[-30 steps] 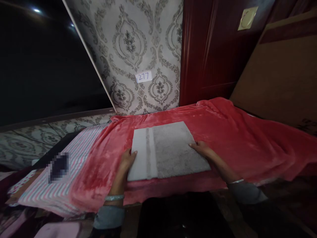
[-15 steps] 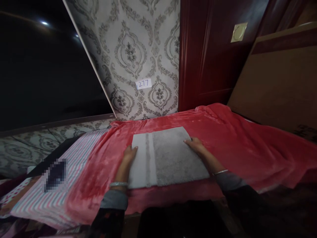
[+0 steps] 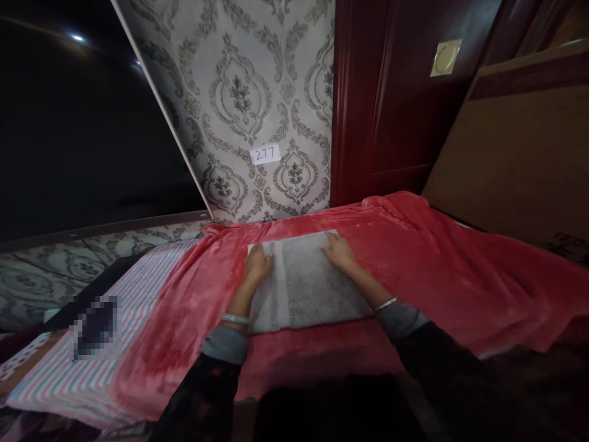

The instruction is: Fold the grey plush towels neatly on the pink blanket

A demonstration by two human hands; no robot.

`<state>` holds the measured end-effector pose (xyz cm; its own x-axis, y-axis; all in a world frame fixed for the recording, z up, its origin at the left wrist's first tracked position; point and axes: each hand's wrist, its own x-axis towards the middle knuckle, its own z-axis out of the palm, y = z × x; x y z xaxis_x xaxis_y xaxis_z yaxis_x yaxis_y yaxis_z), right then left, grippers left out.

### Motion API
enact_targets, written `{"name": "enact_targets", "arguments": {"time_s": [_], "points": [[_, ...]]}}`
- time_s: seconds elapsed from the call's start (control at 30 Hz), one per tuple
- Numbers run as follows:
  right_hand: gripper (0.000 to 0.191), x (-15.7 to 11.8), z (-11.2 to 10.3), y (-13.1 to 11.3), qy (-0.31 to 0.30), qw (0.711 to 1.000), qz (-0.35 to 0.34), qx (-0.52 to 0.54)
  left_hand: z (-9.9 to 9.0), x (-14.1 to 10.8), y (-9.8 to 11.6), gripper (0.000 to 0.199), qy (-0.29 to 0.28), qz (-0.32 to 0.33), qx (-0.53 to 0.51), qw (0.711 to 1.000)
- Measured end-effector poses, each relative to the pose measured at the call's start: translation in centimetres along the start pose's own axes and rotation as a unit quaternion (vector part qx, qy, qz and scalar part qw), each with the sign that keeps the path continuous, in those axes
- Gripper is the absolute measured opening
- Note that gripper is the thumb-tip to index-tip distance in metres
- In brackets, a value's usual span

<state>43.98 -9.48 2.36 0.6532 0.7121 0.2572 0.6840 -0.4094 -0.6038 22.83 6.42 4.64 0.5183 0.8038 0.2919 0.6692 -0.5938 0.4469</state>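
Note:
A grey folded towel point(image 3: 317, 288) with paler bands near its left side lies flat on a red plush blanket point(image 3: 427, 270). My left hand point(image 3: 257, 264) rests on the towel's upper left part, fingers stretched toward the far edge and thumb apart. Over the upper right part, my right hand point(image 3: 339, 250) lies with its fingers extended and its thumb pointing inward. Both hands are open and touch the towel's top face. The fingertips are slightly blurred.
A striped cloth point(image 3: 124, 319) lies at the left with a pixelated dark patch on it. Behind stand a large dark screen point(image 3: 92, 135), patterned wallpaper with a label point(image 3: 265, 154) reading 277, a dark red door panel point(image 3: 391, 110) and a big cardboard box point(image 3: 519, 159).
Both hands have left the towel's side edges and moved inward and away from me onto its top. The towel now sits slightly farther from me.

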Motion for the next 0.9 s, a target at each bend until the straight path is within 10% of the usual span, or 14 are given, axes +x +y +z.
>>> {"name": "enact_targets", "arguments": {"time_s": [0.17,0.37,0.9], "points": [[0.059,-1.0,3.3,-3.3,-0.036,0.986,-0.11,-0.121,3.6,-0.6,2.6,0.054,-0.097,0.077,0.114,0.986],[0.054,-3.2,6.4,-1.6,-0.065,0.967,-0.154,-0.194,6.7,-3.2,1.6,0.057,-0.071,0.12,0.172,0.975],[0.059,-2.2,2.9,2.3,-0.063,0.966,-0.041,-0.247,3.7,-2.7,-1.1,0.065,-0.081,-0.03,0.178,0.98]]}}
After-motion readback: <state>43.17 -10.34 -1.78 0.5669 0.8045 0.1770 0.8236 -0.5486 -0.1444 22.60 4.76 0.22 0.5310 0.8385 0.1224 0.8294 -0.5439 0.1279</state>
